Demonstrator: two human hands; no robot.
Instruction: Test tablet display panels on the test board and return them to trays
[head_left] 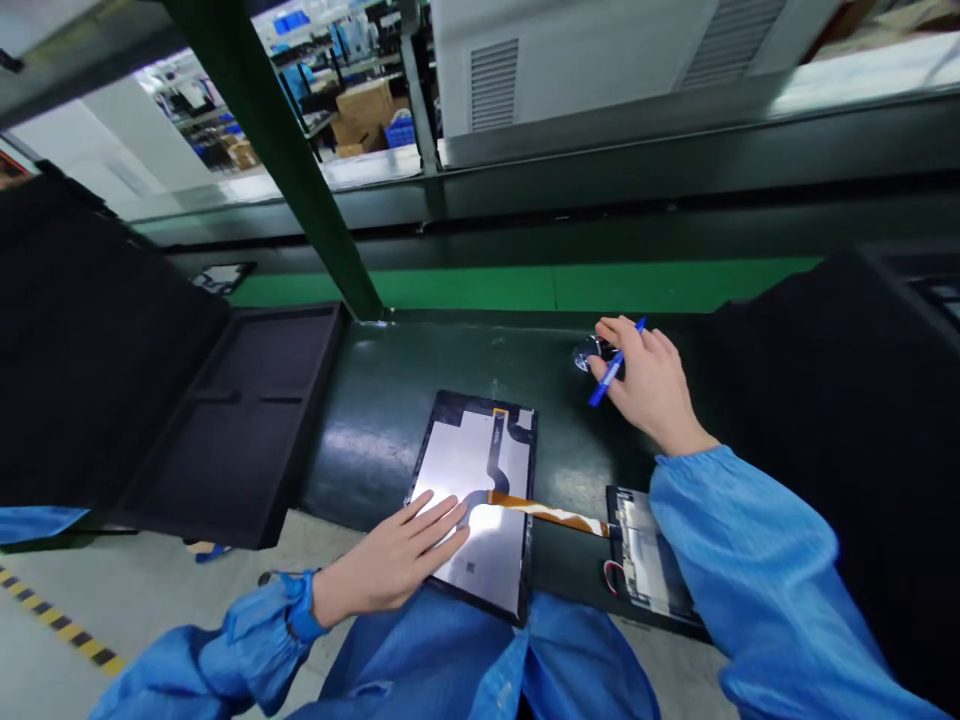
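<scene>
My left hand point(397, 555) lies flat, fingers stretched out, on the lower left of a silver-backed display panel point(457, 455) with black edges. Out to the right, my right hand point(645, 375) holds a blue pen point(616, 365), tilted between thumb and fingers. Its fingertips are at a small clear round object point(585, 352); whether they grip it I cannot tell. An orange flat ribbon cable point(555, 514) runs from the panel to an opened device with a circuit board point(646, 550), partly hidden under my right sleeve. A thin looped wire point(611, 577) sticks out from that device.
A black foam tray point(255, 370) stands at the left of the dark green bench point(367, 440). Black padded material point(802, 400) borders the right side. A green post point(300, 190) rises behind the tray. Another flat device point(223, 277) lies beyond it.
</scene>
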